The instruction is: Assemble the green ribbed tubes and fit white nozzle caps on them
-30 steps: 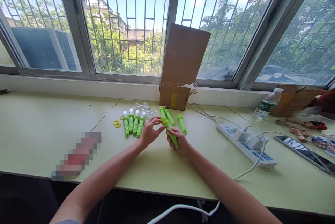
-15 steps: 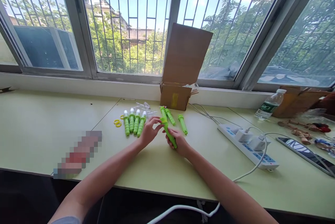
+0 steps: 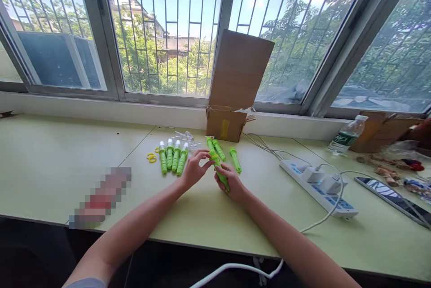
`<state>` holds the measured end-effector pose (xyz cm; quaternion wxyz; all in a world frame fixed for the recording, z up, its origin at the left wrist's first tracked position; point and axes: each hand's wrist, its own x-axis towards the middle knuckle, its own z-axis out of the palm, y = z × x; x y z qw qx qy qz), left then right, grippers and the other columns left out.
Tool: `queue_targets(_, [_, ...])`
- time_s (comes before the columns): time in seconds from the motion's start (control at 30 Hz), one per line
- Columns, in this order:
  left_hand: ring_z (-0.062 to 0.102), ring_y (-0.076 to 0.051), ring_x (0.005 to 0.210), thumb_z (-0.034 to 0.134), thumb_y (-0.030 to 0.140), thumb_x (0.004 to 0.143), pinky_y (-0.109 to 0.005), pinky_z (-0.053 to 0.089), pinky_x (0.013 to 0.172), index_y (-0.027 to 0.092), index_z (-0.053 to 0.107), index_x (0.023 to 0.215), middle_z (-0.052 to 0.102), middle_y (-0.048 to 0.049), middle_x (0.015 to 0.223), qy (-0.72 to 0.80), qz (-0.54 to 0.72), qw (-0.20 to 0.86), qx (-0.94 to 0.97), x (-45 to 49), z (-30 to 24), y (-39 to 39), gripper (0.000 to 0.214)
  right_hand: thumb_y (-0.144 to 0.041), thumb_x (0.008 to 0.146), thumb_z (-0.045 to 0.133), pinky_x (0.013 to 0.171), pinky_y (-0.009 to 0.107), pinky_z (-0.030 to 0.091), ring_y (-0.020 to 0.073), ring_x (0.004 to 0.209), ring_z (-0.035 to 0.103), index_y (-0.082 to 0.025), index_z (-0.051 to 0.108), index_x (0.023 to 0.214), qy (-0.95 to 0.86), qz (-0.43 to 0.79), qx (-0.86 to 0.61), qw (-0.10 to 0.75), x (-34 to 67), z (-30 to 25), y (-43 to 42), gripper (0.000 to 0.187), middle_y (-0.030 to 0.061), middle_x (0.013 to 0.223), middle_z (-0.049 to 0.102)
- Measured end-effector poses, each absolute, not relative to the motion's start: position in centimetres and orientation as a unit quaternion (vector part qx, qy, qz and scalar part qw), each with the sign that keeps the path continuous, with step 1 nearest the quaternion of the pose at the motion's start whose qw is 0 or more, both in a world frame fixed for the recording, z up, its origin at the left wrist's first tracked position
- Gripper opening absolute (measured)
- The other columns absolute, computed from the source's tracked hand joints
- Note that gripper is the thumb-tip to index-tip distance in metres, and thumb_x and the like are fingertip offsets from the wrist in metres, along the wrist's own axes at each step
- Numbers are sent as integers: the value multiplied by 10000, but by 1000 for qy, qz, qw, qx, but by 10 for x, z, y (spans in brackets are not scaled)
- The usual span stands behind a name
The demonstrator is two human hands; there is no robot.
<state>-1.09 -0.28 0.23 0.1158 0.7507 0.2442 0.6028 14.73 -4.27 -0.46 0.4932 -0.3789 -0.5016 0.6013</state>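
My right hand [image 3: 233,182] is wrapped round the lower part of a green ribbed plastic tube [image 3: 223,177], which tilts with its top toward the upper left. At that top end my left hand [image 3: 197,167] is closed, thumb and fingers pinching a yellow ring [image 3: 214,157] around the tube. Left of the hands, several green tubes with clear caps [image 3: 175,155] lie side by side. Beside them are loose yellow rings [image 3: 151,158]. Beyond my right hand lie more green tubes without clear caps [image 3: 235,159].
Small clear plastic parts [image 3: 184,136] lie near an open cardboard box [image 3: 222,124] by the window. At right are a power strip [image 3: 318,189] with plugs and cables, a phone [image 3: 393,198] and a water bottle [image 3: 348,135]. A blurred-out object [image 3: 101,198] lies at left.
Both hands and the held tube have shifted slightly to the right. The left fingers remain at the ring end; the other tubes have not moved.
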Motion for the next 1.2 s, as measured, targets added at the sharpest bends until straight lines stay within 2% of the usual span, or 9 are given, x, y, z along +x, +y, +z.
queue_targets(0.17, [612,-161,938,629,289,805,-342,591,768,180,596,887,604,-73,1025,240,598,133,753,-10,4,-5,139,-455,731,639,312,182,274,75,371,444,-163,552,746,-483,621,-364,499,149,-6,-40,305,-15,528,550])
queue_targets(0.37, [608,-166,944,642,313,792,-356,589,780,180,601,881,594,-76,1044,244,593,166,749,-10,3,-6,166,-491,755,581,313,193,261,80,320,397,-159,571,755,-489,622,-361,495,150,-8,-39,333,-23,418,504])
queue_targets(0.57, [609,-160,925,649,324,785,-351,585,785,172,608,870,596,-75,1043,252,591,185,744,-11,4,-8,179,-440,724,663,301,171,233,58,286,355,-187,527,875,-515,602,-364,490,149,-7,-41,325,-59,438,520])
queue_targets(0.8, [603,-168,938,664,339,771,-359,584,792,173,610,877,588,-77,1059,255,585,191,746,-12,4,-9,203,-397,726,658,299,186,255,64,304,408,-176,536,822,-489,625,-353,495,151,-7,-38,270,-24,539,582])
queue_targets(1.03, [603,-163,926,671,349,765,-353,592,773,178,610,882,588,-76,1049,256,579,182,752,-13,4,-8,216,-406,754,631,356,207,313,88,401,476,-153,605,894,-480,663,-319,479,153,-9,-36,291,1,603,582])
queue_targets(1.2, [600,-158,921,683,352,754,-348,593,771,184,608,892,588,-71,1053,258,576,178,754,-13,4,-8,229,-410,763,617,376,211,301,92,418,466,-150,612,904,-459,689,-314,465,155,-10,-34,295,3,593,566])
